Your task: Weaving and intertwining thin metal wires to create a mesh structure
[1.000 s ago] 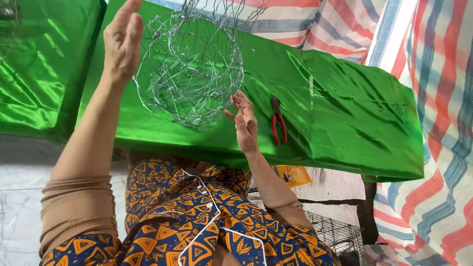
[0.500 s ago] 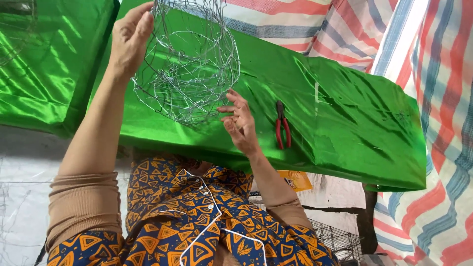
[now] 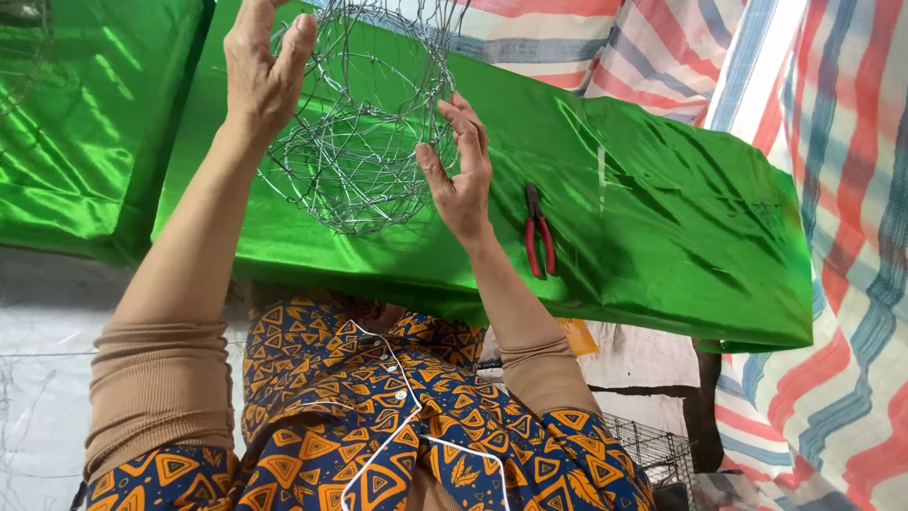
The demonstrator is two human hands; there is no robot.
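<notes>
I hold the wire-mesh basket frame (image 3: 364,123) up, left hand (image 3: 260,71) gripping its rim, right hand (image 3: 461,170) open-fingered against its side. Shaping it, I judge; next needs the red-handled pliers (image 3: 537,232) on the green-covered desk (image 3: 662,218).

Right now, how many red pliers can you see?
1. The red-handled pliers lie on the shiny green sheet, just beside the right hand that touches the wire frame. More could be hidden outside the picture.
</notes>
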